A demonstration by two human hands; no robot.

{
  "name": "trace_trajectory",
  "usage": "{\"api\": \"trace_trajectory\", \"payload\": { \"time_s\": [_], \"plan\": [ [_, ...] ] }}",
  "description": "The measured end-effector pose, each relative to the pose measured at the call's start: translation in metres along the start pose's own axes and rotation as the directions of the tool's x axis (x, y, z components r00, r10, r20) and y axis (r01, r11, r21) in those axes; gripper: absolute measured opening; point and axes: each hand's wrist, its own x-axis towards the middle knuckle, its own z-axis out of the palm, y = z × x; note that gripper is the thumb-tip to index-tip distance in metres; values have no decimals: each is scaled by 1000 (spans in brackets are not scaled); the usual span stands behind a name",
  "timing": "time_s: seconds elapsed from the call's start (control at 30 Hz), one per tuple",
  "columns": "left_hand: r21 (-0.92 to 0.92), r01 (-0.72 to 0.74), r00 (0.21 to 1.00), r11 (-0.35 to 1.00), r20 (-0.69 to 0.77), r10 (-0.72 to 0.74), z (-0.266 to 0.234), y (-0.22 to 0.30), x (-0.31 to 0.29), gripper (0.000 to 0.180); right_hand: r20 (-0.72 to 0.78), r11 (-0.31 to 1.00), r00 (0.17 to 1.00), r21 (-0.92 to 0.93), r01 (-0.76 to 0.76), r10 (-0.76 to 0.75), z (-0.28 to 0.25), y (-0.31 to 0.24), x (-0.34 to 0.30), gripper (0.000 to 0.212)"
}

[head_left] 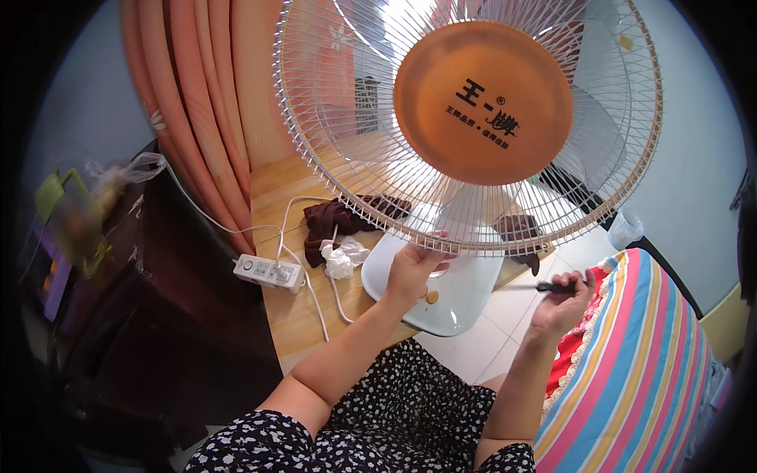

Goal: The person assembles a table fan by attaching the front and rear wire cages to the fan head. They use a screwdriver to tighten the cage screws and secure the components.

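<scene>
An electric fan (pixel 482 102) with a round wire guard and an orange centre disc stands in front of me on its pale base (pixel 465 311). My left hand (pixel 412 274) reaches up to the guard's lower rim, its fingers closed around the wire edge. Off to the right, my right hand (pixel 561 303) is closed around the black handle of a screwdriver (pixel 552 288). Its thin shaft points left, apart from the fan. The tip is too faint to make out.
A wooden table (pixel 284 185) holds a dark brown cloth (pixel 319 221), crumpled white tissue (pixel 344 258) and a white power strip (pixel 268 273) with cords. Orange curtains (pixel 193 94) hang behind. A striped cushion (pixel 631 355) lies at right, near a pale basket (pixel 624 229).
</scene>
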Motion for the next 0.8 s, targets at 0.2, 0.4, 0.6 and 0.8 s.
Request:
{"api": "trace_trajectory", "payload": {
  "time_s": [0.2, 0.4, 0.6, 0.8],
  "plan": [
    [126, -175, 944, 976, -260, 203, -49, 59, -22, 16, 180, 839, 983, -529, 128, -36, 52, -44, 18, 29],
    [482, -616, 573, 622, -268, 775, -85, 169, 6, 28, 270, 794, 960, -566, 220, -73, 97, -60, 32, 39],
    [645, -584, 580, 493, -93, 809, -63, 222, 22, 43, 332, 799, 939, -541, 263, -84, 121, -79, 22, 38],
    [720, -520, 591, 459, -85, 802, -56, 220, 22, 53, 342, 758, 937, -592, 276, -74, 145, -90, 2, 48]
  ]
}}
